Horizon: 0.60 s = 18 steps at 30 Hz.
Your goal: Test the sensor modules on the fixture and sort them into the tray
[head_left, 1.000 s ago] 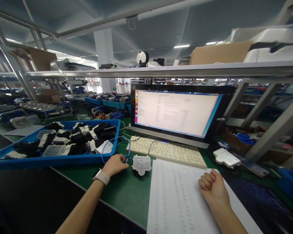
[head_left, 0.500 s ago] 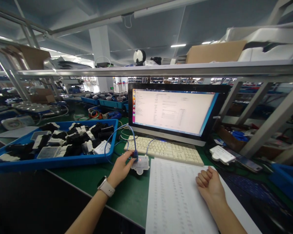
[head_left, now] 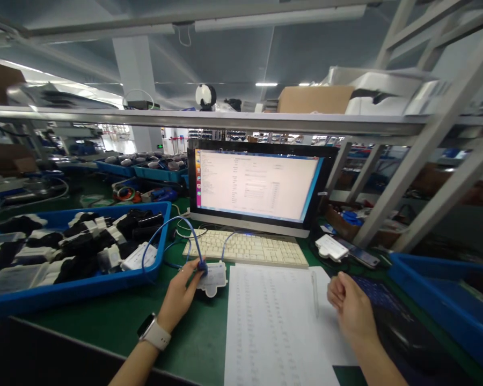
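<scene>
My left hand, wearing a watch, is closed on the blue plug of a looping blue cable. The plug meets a flat white plastic module on the green bench; whether it is fully seated I cannot tell. Curled into a loose fist, my right hand hovers by the right edge of the printed sheets, and nothing shows in it. A slim pale pen lies on the paper left of that hand.
A monitor stands behind a cream keyboard. At left, a blue tray holds black and white parts. Right of the keyboard lie another white module and a phone. A mouse and a blue bin sit farther right.
The head view has turned right. My right hand has shifted off the sheets toward their right edge, uncovering the pen. The red light on the module no longer shows. My left hand keeps its grip.
</scene>
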{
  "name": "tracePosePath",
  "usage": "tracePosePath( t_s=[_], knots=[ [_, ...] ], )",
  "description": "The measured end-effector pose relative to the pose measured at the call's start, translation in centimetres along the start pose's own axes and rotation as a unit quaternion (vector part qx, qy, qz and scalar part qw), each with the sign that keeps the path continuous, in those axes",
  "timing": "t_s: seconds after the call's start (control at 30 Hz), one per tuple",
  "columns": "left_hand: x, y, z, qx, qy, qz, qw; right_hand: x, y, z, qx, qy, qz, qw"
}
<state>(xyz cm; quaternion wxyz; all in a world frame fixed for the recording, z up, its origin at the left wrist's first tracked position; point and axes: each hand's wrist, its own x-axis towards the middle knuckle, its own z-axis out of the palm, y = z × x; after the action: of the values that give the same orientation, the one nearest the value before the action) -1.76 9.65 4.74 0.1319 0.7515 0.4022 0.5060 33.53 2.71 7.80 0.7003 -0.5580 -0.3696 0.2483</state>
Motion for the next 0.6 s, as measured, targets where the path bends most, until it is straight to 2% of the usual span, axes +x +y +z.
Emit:
tracePosePath(
  t_s=[0.03, 0.07, 0.13, 0.2, 0.27, 0.33, 0.4, 0.6],
  knots=[
    [-0.1, -0.2, 0.1, 0.002, 0.001, 0.012, 1.000, 0.1, -0.2, -1.7, -0.106, 0.001, -0.072, 0.992],
    [-0.3, -0.4, 0.2, 0.005, 0.003, 0.025, 1.000, 0.2, -0.3, -3.5, -0.219, 0.002, -0.138, 0.966],
    [-0.5, -0.7, 0.3, 0.011, 0.012, 0.052, 0.999, 0.5, 0.2, -7.3, -0.405, -0.004, -0.235, 0.884],
    [-0.6, -0.9, 0.5, 0.018, 0.025, 0.073, 0.997, 0.8, 1.5, -10.7, -0.505, -0.010, -0.284, 0.815],
    [-0.6, -1.1, 0.6, 0.027, 0.034, 0.088, 0.995, 1.0, 3.4, -13.4, -0.553, -0.011, -0.307, 0.775],
    [-0.7, -1.1, 0.7, 0.037, 0.041, 0.101, 0.993, 1.1, 5.2, -15.2, -0.577, -0.006, -0.320, 0.751],
    [-0.7, -1.1, 0.7, 0.046, 0.048, 0.110, 0.992, 1.1, 6.4, -16.0, -0.590, 0.005, -0.319, 0.742],
    [-0.8, -1.2, 0.6, 0.066, 0.050, 0.111, 0.990, 0.9, 6.9, -16.2, -0.620, 0.001, -0.266, 0.738]
  ],
)
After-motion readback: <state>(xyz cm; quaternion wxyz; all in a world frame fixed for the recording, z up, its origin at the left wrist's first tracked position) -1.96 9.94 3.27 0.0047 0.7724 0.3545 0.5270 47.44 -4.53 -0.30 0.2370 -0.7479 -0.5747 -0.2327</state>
